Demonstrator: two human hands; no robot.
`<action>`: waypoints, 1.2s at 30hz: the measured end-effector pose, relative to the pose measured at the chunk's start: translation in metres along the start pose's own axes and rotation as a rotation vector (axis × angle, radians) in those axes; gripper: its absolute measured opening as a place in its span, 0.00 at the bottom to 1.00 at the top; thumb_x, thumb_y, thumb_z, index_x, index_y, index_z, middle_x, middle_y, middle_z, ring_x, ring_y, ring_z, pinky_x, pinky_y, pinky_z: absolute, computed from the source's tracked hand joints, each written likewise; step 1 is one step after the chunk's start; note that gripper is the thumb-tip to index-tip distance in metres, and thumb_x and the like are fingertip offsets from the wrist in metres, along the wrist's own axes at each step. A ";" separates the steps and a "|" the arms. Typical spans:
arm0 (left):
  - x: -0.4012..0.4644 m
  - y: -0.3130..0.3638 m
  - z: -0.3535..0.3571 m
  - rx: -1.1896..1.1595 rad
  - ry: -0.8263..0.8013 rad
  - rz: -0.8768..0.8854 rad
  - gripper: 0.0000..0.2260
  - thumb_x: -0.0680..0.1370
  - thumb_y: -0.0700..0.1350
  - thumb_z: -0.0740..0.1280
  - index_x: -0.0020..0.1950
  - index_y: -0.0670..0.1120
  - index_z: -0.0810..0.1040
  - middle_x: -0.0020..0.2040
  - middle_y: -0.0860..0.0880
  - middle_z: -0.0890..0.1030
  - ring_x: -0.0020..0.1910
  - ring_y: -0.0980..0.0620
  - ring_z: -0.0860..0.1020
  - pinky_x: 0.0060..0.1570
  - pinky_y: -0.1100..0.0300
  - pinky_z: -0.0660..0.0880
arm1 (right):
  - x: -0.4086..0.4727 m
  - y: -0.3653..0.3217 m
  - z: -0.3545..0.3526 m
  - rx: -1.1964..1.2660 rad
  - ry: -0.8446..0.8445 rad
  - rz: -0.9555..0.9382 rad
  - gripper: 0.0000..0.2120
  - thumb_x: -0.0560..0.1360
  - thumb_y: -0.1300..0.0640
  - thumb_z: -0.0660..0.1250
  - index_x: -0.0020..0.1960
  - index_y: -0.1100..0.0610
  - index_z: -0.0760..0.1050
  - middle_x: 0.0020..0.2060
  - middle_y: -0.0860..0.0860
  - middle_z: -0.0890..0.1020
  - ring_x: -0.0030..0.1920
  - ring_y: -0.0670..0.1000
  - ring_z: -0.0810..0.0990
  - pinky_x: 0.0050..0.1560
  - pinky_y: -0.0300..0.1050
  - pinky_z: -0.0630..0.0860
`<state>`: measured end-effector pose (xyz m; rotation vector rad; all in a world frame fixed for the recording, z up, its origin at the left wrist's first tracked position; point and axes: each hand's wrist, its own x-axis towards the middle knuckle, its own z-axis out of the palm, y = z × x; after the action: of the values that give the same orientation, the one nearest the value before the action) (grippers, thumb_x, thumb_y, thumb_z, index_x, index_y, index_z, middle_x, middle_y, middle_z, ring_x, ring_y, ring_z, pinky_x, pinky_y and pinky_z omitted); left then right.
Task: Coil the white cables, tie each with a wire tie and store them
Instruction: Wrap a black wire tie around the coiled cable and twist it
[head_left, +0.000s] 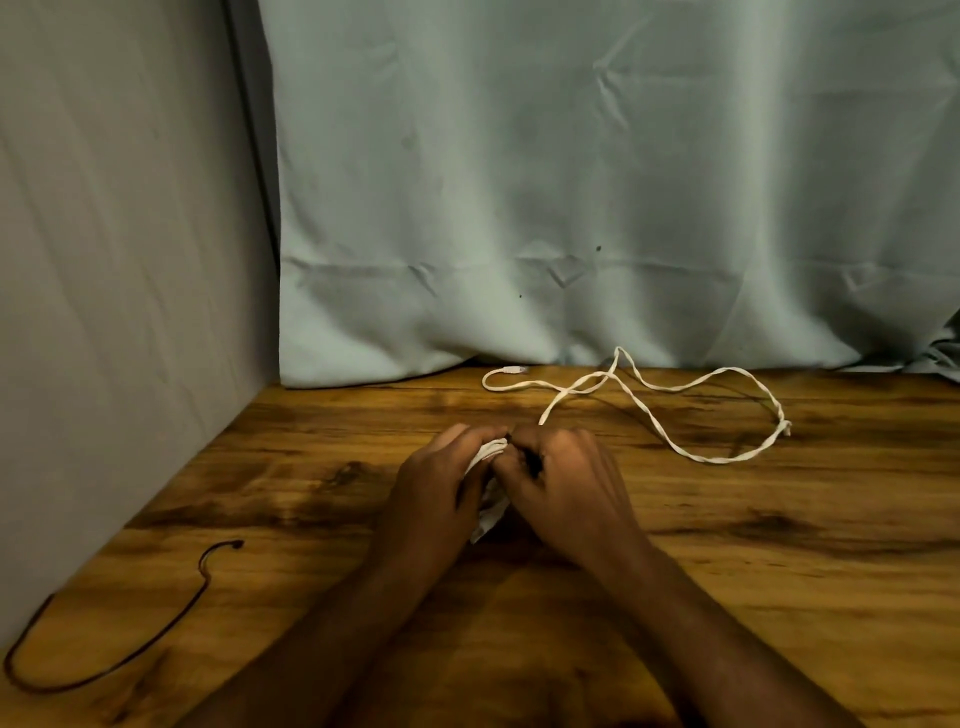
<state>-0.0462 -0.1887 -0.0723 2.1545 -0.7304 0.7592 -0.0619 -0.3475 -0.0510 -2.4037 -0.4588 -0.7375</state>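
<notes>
My left hand (441, 483) and my right hand (566, 488) meet at the middle of the wooden table (779, 545). Between them is a coiled white cable (491, 512), mostly hidden by the fingers. My left hand grips the bundle. The fingers of my right hand pinch a thin dark wire tie (531, 460) at the top of the bundle. A second white cable (670, 400) lies loose and uncoiled at the back of the table, with its plug (514, 370) at its left end.
A long dark wire (156, 639) lies curved at the table's front left, near the grey wall (119, 312). A pale green cloth (597, 182) hangs behind the table's far edge.
</notes>
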 end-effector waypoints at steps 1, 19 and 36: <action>0.000 0.000 0.000 0.015 -0.005 0.002 0.16 0.78 0.38 0.64 0.64 0.50 0.79 0.55 0.54 0.80 0.50 0.66 0.72 0.49 0.78 0.66 | -0.001 0.000 0.000 0.049 0.014 -0.004 0.11 0.77 0.48 0.62 0.38 0.49 0.77 0.27 0.44 0.75 0.29 0.46 0.74 0.30 0.39 0.63; 0.001 -0.009 -0.004 -0.151 0.129 -0.094 0.08 0.80 0.44 0.64 0.57 0.51 0.80 0.52 0.57 0.83 0.49 0.61 0.81 0.46 0.67 0.75 | 0.000 -0.009 0.009 0.424 0.022 0.051 0.10 0.82 0.53 0.65 0.43 0.51 0.80 0.36 0.47 0.82 0.39 0.47 0.81 0.39 0.51 0.77; 0.004 -0.014 -0.012 -0.513 0.173 -0.464 0.10 0.73 0.43 0.76 0.53 0.50 0.83 0.46 0.53 0.86 0.46 0.55 0.85 0.44 0.62 0.81 | -0.006 -0.002 -0.001 0.893 0.243 0.605 0.12 0.70 0.61 0.79 0.49 0.65 0.82 0.37 0.60 0.87 0.32 0.52 0.82 0.33 0.44 0.79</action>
<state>-0.0373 -0.1726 -0.0694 1.6702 -0.2717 0.4406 -0.0676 -0.3475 -0.0534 -1.4582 0.0630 -0.4038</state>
